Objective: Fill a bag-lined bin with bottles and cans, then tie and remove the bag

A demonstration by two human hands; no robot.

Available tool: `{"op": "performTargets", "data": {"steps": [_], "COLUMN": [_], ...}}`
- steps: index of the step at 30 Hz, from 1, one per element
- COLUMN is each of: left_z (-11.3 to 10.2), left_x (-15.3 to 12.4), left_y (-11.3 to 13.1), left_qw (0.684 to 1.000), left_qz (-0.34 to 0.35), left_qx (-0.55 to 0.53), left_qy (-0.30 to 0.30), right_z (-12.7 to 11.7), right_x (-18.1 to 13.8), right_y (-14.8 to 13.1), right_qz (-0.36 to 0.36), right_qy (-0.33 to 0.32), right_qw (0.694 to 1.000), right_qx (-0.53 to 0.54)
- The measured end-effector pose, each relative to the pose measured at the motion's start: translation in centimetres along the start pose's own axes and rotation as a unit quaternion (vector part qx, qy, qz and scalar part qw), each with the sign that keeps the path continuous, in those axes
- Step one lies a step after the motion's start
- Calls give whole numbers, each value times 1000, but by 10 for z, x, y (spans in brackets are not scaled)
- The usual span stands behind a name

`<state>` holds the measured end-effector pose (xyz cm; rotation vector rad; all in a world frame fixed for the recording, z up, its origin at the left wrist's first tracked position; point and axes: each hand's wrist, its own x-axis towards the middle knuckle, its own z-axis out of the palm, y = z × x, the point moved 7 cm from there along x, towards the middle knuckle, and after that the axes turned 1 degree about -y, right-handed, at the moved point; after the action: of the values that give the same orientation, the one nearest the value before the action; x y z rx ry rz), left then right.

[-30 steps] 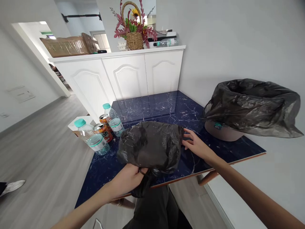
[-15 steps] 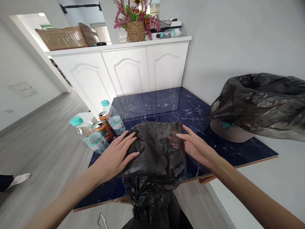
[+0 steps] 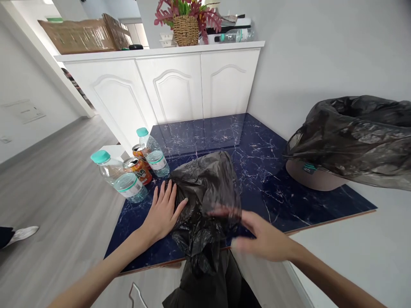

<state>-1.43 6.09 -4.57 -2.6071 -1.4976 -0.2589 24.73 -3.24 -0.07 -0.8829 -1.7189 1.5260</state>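
A crumpled black plastic bag (image 3: 205, 188) lies on the dark blue marble table (image 3: 257, 158) and hangs over its near edge. My left hand (image 3: 163, 211) rests flat with fingers spread on the bag's left side. My right hand (image 3: 257, 235) is blurred by motion at the bag's lower right edge, and its fingers seem to touch the plastic. Just left of the bag stand two clear water bottles (image 3: 120, 177) with teal caps and two orange drink cans (image 3: 139, 167).
A bin (image 3: 311, 175) lined with a black bag (image 3: 356, 137) stands at the table's right end. White cabinets (image 3: 173, 85) behind carry a flower basket (image 3: 188, 25), cardboard box and a lying bottle. A shoe (image 3: 19, 233) shows on the grey floor at far left.
My left hand slid down to the bag's left side and presses flat. My right hand swept from the bag's right side toward the near edge. The bag is now narrower.
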Motion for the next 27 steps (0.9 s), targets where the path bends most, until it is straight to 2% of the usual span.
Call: {"op": "performTargets", "data": {"steps": [2, 5, 8, 11, 14, 16, 17, 19, 20, 21, 22, 23, 25, 27], "left_z": [1, 1, -1, -1, -2, -8, -13, -30, -39, -49, -56, -62, -64, -56], "left_x": [1, 0, -2, -4, -9, -15, -19, -25, -27, -27, -25, -21, -9, 3], "left_y": [1, 2, 0, -3, -3, 1, 4, 11, 16, 20, 24, 28, 35, 41], "left_qw": [1000, 1000, 1000, 1000, 1000, 1000, 1000, 1000, 999, 999, 998, 996, 990, 983], "left_qz": [-4, -5, -8, -9, -9, -10, -7, 1, 8, 17, 29, 44, 86, 126], "left_qx": [1, -1, -4, -9, -18, -24, -25, -25, -27, -36, -51, -72, -115, -135], "left_qy": [6, 9, 10, 9, 2, -1, 1, 16, 25, 31, 33, 29, 9, -19], "right_z": [14, 22, 22, 17, -8, -39, -56, -81, -85, -82, -69, -49, 4, 52], "right_x": [-3, 0, 3, 3, 1, -5, -10, -25, -34, -42, -45, -43, -23, 6], "right_y": [-3, -1, 8, 11, 12, 10, 7, -9, -23, -40, -57, -73, -95, -90], "right_qz": [-45, -93, -77, -49, -18, 11, 23, 24, 9, -13, -46, -85, -151, -140], "right_qy": [-54, -41, 4, 22, 42, 101, 152, 276, 335, 381, 393, 377, 258, 118], "right_qw": [981, 942, 935, 940, 953, 963, 962, 936, 914, 890, 877, 875, 899, 915], "right_qx": [-179, -320, -345, -338, -299, -250, -228, -216, -228, -250, -272, -291, -319, -360]}}
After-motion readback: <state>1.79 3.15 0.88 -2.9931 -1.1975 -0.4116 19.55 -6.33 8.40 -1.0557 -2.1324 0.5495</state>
